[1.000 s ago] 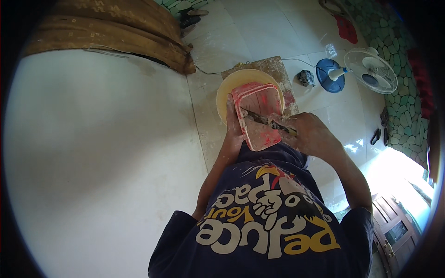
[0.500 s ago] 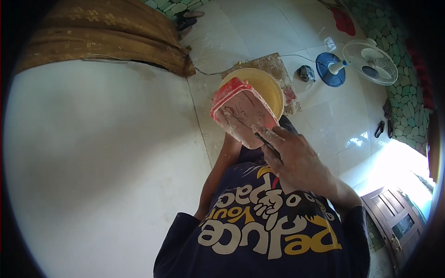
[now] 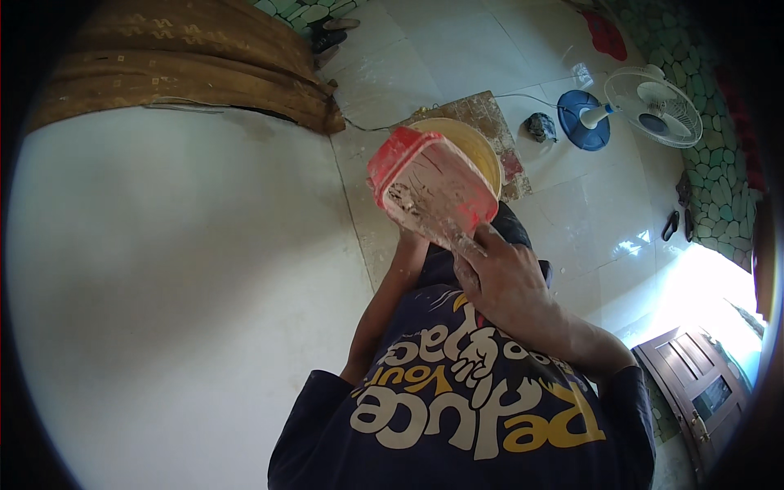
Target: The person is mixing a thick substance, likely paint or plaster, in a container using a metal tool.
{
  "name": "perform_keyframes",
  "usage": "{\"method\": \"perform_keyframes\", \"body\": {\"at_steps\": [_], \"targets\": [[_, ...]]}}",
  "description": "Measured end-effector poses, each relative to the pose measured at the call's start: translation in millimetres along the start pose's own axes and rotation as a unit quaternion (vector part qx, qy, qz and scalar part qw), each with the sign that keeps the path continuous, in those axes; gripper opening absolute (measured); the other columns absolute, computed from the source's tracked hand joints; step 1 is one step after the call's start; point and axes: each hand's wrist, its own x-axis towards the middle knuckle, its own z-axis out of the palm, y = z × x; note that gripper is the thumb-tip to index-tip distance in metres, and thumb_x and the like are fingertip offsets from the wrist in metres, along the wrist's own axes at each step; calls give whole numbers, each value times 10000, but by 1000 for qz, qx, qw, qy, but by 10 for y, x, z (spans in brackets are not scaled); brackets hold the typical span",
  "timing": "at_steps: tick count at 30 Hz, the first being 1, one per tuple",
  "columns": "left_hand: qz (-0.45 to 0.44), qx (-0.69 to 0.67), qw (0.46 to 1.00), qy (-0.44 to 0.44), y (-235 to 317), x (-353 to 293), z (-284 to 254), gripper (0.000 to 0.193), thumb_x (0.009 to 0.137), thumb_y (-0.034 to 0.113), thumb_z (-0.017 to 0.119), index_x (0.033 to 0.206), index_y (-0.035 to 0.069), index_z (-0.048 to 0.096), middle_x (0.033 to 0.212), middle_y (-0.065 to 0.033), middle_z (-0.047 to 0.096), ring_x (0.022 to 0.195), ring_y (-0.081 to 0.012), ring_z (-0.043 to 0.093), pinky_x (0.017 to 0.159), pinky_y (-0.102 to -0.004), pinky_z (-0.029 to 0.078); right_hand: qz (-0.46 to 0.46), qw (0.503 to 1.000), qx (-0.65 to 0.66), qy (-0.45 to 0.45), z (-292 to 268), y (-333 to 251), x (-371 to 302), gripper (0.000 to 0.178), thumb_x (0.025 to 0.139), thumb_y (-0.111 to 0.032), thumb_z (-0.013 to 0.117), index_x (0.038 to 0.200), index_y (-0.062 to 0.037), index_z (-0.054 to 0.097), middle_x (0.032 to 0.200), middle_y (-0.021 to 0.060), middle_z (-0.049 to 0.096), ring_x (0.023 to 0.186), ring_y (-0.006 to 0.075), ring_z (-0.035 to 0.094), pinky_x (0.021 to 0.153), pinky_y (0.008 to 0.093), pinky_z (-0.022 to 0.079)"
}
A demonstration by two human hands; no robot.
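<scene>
From here I see pale floor tiles [image 3: 563,220], a wide white surface [image 3: 180,286] filling the left, brown cloth [image 3: 204,69] along its far edge, and a fan [image 3: 653,114] off to the right. A yellow basin [image 3: 487,155] sits on a board [image 3: 508,147]; the red tub [image 3: 437,188] is in front of it, mouth toward me, long axis slanting upper left to lower right. The right hand's [image 3: 508,278] fingers bunch at the tub's lower rim, pinching what I cannot tell; the left hand [image 3: 413,239] is mostly hidden beneath, its grip unclear
</scene>
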Motion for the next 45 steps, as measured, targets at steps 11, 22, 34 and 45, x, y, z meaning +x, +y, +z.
{"method": "perform_keyframes", "body": {"at_steps": [11, 22, 34, 45], "targets": [[183, 186, 952, 161, 117, 334, -565, 650, 1019, 572, 369, 1470, 104, 378, 1382, -118, 511, 1249, -248, 516, 1070, -428, 430, 134, 965, 217, 62, -138, 152, 53, 358, 966, -105, 540, 1294, 36, 567, 1000, 265, 662, 832, 341, 675, 777, 388, 508], [171, 201, 949, 170, 24, 486, -381, 620, 1017, 541, 392, 1484, 133, 364, 1337, -127, 526, 1208, -276, 525, 1052, -445, 444, -47, 998, 18, -27, -312, -69, 8, 390, 966, -196, 542, 1316, -25, 566, 937, 192, 638, 730, 323, 674, 662, 415, 541], [176, 222, 943, 175, 111, 671, -174, 596, 1015, 507, 417, 1499, 165, 348, 1287, -138, 543, 1163, -307, 534, 1032, -463, 459, 4, 985, -167, -38, 34, 76, 10, 456, 962, -229, 532, 1401, -110, 507, 1048, 210, 625, 727, 322, 689, 626, 418, 567], [177, 249, 935, 179, 241, 767, 60, 583, 1013, 476, 440, 1513, 195, 334, 1242, -147, 558, 1123, -335, 543, 1014, -481, 474, -92, 992, -80, -8, -624, 160, 128, 281, 934, -171, 625, 1201, -95, 665, 809, 130, 628, 729, 316, 624, 714, 426, 491]]}}
